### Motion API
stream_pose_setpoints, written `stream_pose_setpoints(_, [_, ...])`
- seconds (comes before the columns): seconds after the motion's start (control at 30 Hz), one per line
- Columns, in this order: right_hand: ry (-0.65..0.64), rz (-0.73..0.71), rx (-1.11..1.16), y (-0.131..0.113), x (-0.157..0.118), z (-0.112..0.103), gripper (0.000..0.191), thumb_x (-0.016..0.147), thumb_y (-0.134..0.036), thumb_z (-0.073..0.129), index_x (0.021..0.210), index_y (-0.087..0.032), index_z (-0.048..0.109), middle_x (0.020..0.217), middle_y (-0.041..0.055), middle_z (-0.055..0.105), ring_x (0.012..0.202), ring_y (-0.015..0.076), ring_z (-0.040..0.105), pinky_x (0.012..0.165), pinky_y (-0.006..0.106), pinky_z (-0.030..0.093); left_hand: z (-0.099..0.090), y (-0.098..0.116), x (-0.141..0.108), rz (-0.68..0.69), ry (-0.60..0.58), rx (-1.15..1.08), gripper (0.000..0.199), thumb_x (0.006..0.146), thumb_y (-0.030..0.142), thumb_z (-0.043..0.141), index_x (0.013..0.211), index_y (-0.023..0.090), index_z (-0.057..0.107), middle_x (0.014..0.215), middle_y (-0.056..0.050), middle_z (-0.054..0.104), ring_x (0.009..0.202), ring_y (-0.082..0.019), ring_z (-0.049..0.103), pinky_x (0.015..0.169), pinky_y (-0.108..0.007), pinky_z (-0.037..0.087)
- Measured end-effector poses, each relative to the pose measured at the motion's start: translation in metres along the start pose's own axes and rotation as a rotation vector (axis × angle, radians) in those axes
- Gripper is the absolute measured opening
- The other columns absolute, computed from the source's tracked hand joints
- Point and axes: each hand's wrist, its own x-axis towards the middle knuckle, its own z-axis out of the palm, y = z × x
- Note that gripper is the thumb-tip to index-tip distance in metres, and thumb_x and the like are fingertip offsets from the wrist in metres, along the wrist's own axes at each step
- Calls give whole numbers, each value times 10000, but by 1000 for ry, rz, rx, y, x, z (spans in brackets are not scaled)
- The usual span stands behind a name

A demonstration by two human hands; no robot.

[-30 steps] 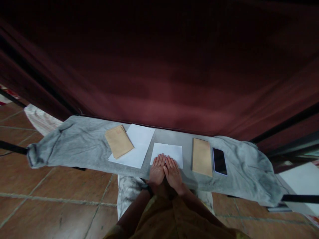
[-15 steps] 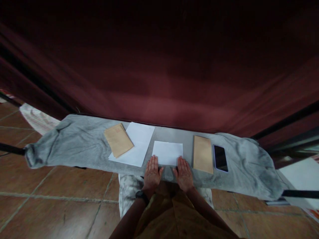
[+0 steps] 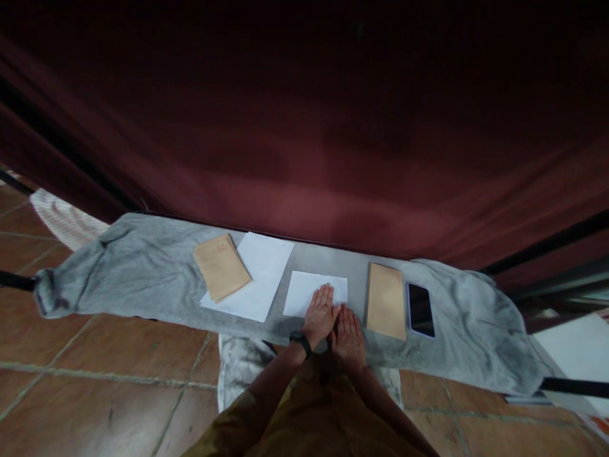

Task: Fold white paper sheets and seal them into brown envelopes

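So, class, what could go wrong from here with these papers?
The left hand lies on the smaller white paper; a sideways push might skew or crease it.
The brown envelopes on the left overlap the larger white paper, so pulling that paper could drag them along.

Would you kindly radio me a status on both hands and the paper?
Left hand flat on centre white paper; right hand alongside, by near edge. Brown envelopes lie clear, either side.
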Motion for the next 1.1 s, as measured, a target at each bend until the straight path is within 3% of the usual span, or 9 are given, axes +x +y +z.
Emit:
stream_pose_setpoints(0.13, [-9, 7, -7, 0, 3, -1, 639, 1046, -418, 343, 1564, -45, 320, 1552, 218, 436, 1399, 326, 461, 1168, 486, 341, -2, -14, 21, -13, 36, 1, 369, 953, 390, 641, 1262, 192, 596, 1275, -90, 612, 1060, -221, 639, 895, -444, 572])
stream_pose_setpoints(0.23, [-4, 10, 6, -1, 3, -3, 652, 1046, -439, 349, 1567, -48, 313, 1552, 219, 434, 1395, 327, 467, 1162, 491, 352, -5, -33, 23, -43, 49, 19, 415, 993, 383, 553, 1350, 172, 559, 1396, -151, 570, 1227, -273, 589, 1017, -486, 516])
stream_pose_setpoints(0.33, [3, 6, 33, 0, 0, -4, 657, 1048, -448, 349, 1574, -57, 299, 1558, 213, 426, 1407, 325, 458, 1161, 500, 358, -8, -52, 15, -96, 50, 68, 542, 1032, 366, 373, 1502, 99, 417, 1568, -189, 425, 1467, -288, 382, 1198, -491, 339])
stream_pose_setpoints(0.43, [-9, 24, 40, 2, 1, -4, 626, 1051, -434, 352, 1556, -64, 347, 1557, 208, 428, 1421, 330, 439, 1175, 525, 332, -11, -64, 2, -138, 55, 109, 589, 1029, 357, 312, 1548, 80, 344, 1612, -166, 356, 1518, -268, 287, 1239, -488, 255])
stream_pose_setpoints(0.6, [-84, 46, 90, -7, 42, -2, 541, 1069, -373, 301, 1511, -95, 443, 1534, 150, 484, 1428, 272, 440, 1206, 485, 294, -15, -67, -6, -146, 45, 138, 594, 1021, 350, 319, 1563, 109, 326, 1631, -145, 315, 1534, -270, 238, 1243, -505, 235])
stream_pose_setpoints(0.67, [-102, -9, 135, -15, 69, 4, 522, 1071, -326, 268, 1501, -98, 459, 1558, 119, 458, 1450, 236, 411, 1208, 434, 303, -16, -66, -6, -141, 37, 137, 594, 1017, 338, 321, 1565, 109, 322, 1634, -143, 309, 1536, -269, 231, 1245, -509, 230])
stream_pose_setpoints(0.8, [-84, -58, 155, -24, 108, 23, 500, 1061, -296, 296, 1485, -109, 485, 1553, 116, 464, 1450, 236, 409, 1210, 450, 288, -14, -67, -6, -142, 28, 134, 590, 1010, 303, 317, 1562, 97, 325, 1639, -149, 292, 1540, -270, 219, 1247, -516, 224])
stream_pose_setpoints(0.93, [-42, -54, 132, -19, 114, 34, 501, 1050, -312, 362, 1506, -125, 454, 1578, 119, 422, 1458, 249, 392, 1211, 469, 265, -14, -67, -6, -149, 32, 131, 577, 1018, 325, 321, 1544, 94, 366, 1630, -152, 314, 1535, -276, 234, 1248, -515, 225])
stream_pose_setpoints(1.1, [2, 77, 93, -13, 107, 38, 532, 1051, -346, 378, 1515, -91, 430, 1563, 177, 433, 1456, 281, 383, 1189, 503, 282, -14, -66, -6, -150, 56, 119, 593, 1021, 350, 330, 1564, 113, 328, 1622, -147, 331, 1531, -275, 248, 1244, -523, 235])
